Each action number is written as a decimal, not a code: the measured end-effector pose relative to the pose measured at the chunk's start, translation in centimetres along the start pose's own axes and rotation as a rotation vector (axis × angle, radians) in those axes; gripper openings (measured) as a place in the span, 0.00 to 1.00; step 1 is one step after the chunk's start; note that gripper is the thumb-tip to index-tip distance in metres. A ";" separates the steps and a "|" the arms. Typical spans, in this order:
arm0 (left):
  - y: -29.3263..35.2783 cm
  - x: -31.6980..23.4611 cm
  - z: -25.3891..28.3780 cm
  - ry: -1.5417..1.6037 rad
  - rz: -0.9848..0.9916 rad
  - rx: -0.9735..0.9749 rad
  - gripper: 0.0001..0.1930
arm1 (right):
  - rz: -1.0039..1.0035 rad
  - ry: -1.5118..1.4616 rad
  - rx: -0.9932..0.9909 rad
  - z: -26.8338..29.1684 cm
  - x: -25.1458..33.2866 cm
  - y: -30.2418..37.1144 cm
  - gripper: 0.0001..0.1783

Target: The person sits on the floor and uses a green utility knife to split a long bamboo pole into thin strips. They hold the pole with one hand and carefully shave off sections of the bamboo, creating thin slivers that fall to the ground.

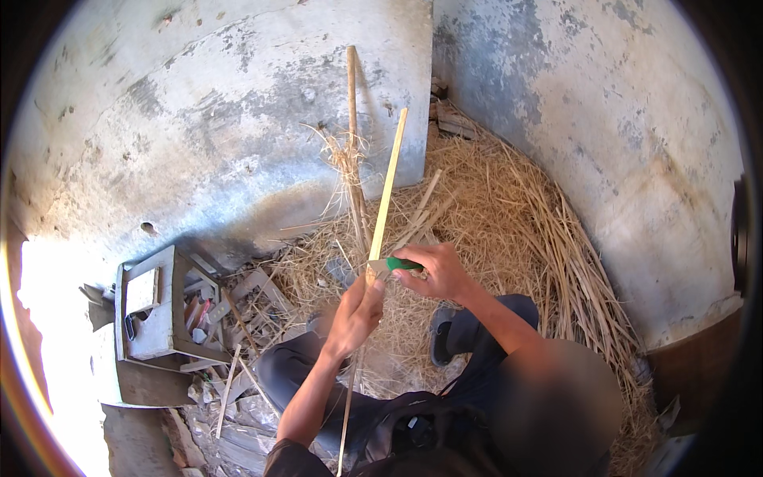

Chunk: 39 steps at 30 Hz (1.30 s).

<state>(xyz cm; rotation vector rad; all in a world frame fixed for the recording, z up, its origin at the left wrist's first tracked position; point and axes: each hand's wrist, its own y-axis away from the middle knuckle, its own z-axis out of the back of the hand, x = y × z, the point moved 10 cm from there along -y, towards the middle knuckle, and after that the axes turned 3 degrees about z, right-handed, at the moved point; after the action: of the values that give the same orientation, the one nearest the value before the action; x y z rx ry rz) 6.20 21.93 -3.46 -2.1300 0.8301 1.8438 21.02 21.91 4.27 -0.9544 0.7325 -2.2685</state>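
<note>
My left hand (358, 316) is closed around a long, flat, pale yellow strip, seemingly split bamboo (387, 195), which points up and away from me. Below that hand a thin length (347, 417) runs down past my lap; whether it is the same strip I cannot tell. In my right hand (435, 272) is a knife with a green handle (404, 264), gripped with the fingers curled over it. Its grey blade (379, 269) lies against the strip just above my left thumb. Part of the blade is hidden by the strip and fingers.
A weathered wooden box-like stool (155, 338) stands at the left, a small dark object (131, 327) on it. Shavings (493, 215) cover the floor ahead and right, with long strips (584, 278) along the right wall. A pole (352, 95) leans on the far wall (262, 87).
</note>
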 end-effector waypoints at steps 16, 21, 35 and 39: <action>-0.1 0.3 -0.1 -0.088 0.002 -0.015 0.18 | -0.007 0.109 0.008 0.9 -0.7 -0.1 0.14; -0.1 0.8 -0.1 -0.124 0.053 0.012 0.18 | -0.054 0.062 0.001 1.4 -1.7 0.1 0.14; 0.5 1.8 -2.4 -0.363 0.079 0.114 0.19 | -0.153 0.208 -0.317 9.8 -9.4 -0.3 0.20; 0.7 2.4 -2.6 -0.386 0.068 0.121 0.20 | -0.304 0.212 -0.326 11.6 -12.9 0.2 0.24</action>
<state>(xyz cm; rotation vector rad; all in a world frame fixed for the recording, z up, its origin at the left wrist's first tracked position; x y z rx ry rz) 8.19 19.41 -5.09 -1.6168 0.8996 2.0854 37.46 27.47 5.26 -1.0400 1.1443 -2.5949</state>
